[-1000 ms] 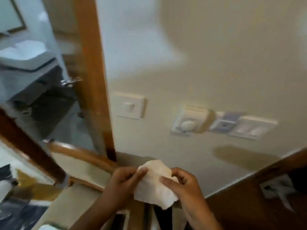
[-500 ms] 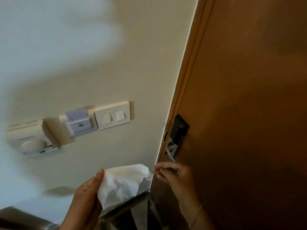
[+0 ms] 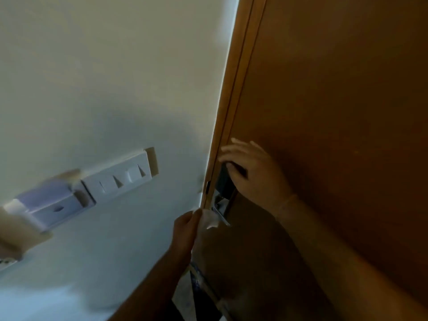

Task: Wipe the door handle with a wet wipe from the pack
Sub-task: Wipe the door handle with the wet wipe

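1. The door handle point(image 3: 221, 210), a metal lever on the wooden door point(image 3: 335, 100), sits low on the dark lock plate point(image 3: 225, 184) next to the door frame point(image 3: 228, 117); it lies between the two hands.
2. The left hand point(image 3: 185, 230) comes up from below, just left of the lever, with thumb and fingers pinched on the wet wipe point(image 3: 209, 218). The white wipe bunches at the lever's lower end and appears to touch it, though blur keeps the contact unclear.
3. The right hand point(image 3: 250, 172) rests above the lever on the upper part of the lock plate, fingers loosely spread and curved over it, holding nothing that can be seen.
4. The right hand hides the top of the lock plate, and the wipe and left fingers cover part of the lever, so its full shape cannot be made out.
5. Both forearms run off the bottom edge. The whole view is soft with motion blur, worst at the left.
6. On the cream wall point(image 3: 104, 77) left of the frame sit a white switch plate point(image 3: 120, 179) and, just beside it, a pale card holder point(image 3: 51, 205) with a slot; a further fitting at the left edge is cut off and too smeared to identify.
7. The pack of wipes is not visible. No brand, label or writing can be read anywhere.
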